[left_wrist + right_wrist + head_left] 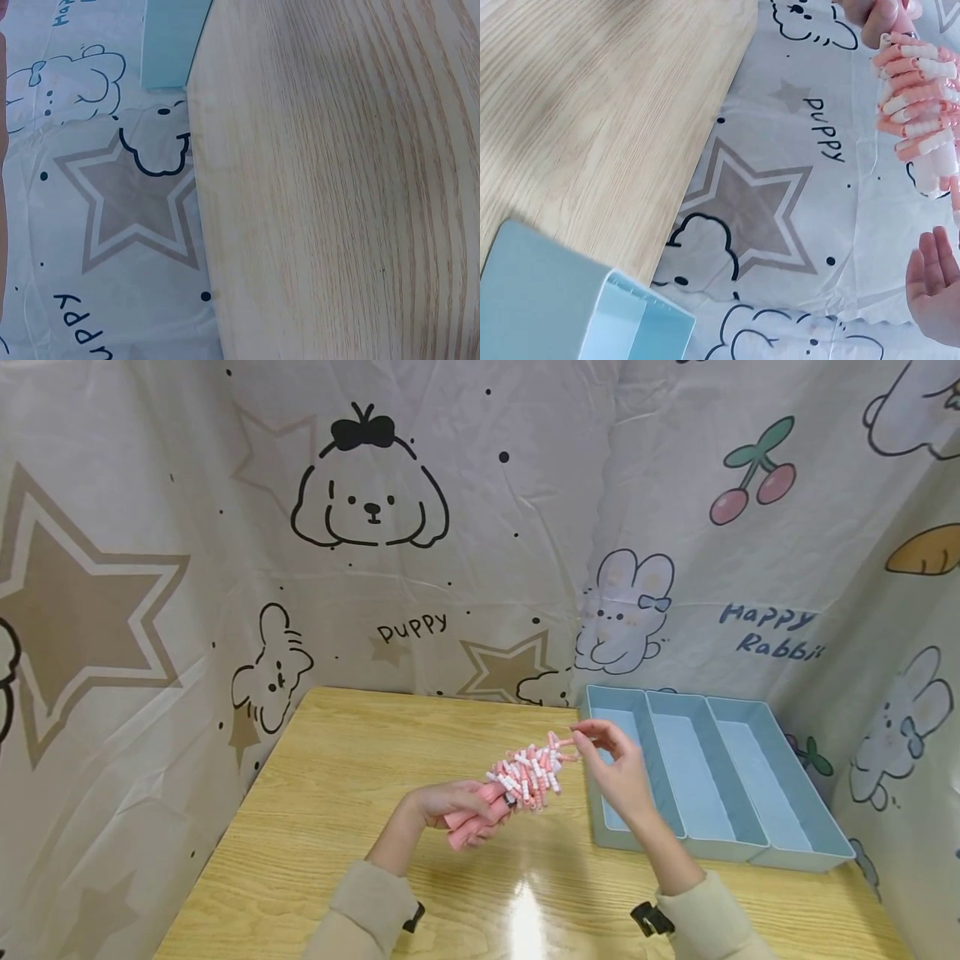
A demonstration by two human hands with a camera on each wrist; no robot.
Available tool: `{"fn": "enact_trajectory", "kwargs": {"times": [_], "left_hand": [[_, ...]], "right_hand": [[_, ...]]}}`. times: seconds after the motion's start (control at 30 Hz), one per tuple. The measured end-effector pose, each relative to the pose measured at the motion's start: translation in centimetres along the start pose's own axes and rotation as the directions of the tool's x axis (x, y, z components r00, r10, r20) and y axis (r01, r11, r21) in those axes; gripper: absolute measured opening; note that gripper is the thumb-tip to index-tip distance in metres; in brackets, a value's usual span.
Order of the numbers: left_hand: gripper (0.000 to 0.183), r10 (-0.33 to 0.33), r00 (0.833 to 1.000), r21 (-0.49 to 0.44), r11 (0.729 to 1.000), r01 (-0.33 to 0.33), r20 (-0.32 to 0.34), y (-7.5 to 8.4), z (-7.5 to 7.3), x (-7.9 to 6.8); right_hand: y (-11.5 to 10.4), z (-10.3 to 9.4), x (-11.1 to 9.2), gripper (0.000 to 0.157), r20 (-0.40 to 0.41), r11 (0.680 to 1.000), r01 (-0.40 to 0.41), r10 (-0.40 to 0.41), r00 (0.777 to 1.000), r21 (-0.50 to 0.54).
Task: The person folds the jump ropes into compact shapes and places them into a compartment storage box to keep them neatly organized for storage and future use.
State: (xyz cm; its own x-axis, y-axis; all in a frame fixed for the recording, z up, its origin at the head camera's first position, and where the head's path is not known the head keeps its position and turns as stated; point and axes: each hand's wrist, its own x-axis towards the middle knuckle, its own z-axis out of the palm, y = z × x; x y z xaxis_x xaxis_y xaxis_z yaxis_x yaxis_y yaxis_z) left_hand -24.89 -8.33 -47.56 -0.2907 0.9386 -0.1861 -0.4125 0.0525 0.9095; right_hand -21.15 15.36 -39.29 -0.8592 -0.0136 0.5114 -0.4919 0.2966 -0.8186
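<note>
A bundled beaded jump rope [528, 777], pink and white with pink handles [480, 817], is held above the wooden table. My left hand [456, 802] grips the handles, with the thumb across them. At the other end of the bundle, the thumb and forefinger of my right hand [617, 768] pinch a pink strand. In the right wrist view the coiled beads [919, 97] show close up, with the left hand [874, 19] at the top and part of the right hand [937, 289] at the right edge. The left wrist view leaves the jump rope out.
A light-blue tray [701, 841] with three long compartments stands on the table's right side, just behind my right hand. Wood-grain tabletop [337, 777] stretches to the left. A printed cloth [480, 552] hangs around the back and sides.
</note>
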Motion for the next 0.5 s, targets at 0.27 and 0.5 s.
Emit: {"fn": "enact_trajectory", "kwargs": {"times": [0.27,0.5], "left_hand": [[0.013,0.058,0.998,-0.002,0.998,-0.058,-0.02,0.5,0.8,0.5],[0.013,0.07,0.994,-0.035,0.997,-0.074,-0.086,-0.9,-0.1,2.4]], "right_hand": [[3.4,-1.3,0.4,0.016,-0.1,0.927,0.289,-0.319,0.942,-0.238],[6.9,-3.3,0.3,0.015,-0.106,0.881,0.297,-0.357,0.928,-0.368]]}}
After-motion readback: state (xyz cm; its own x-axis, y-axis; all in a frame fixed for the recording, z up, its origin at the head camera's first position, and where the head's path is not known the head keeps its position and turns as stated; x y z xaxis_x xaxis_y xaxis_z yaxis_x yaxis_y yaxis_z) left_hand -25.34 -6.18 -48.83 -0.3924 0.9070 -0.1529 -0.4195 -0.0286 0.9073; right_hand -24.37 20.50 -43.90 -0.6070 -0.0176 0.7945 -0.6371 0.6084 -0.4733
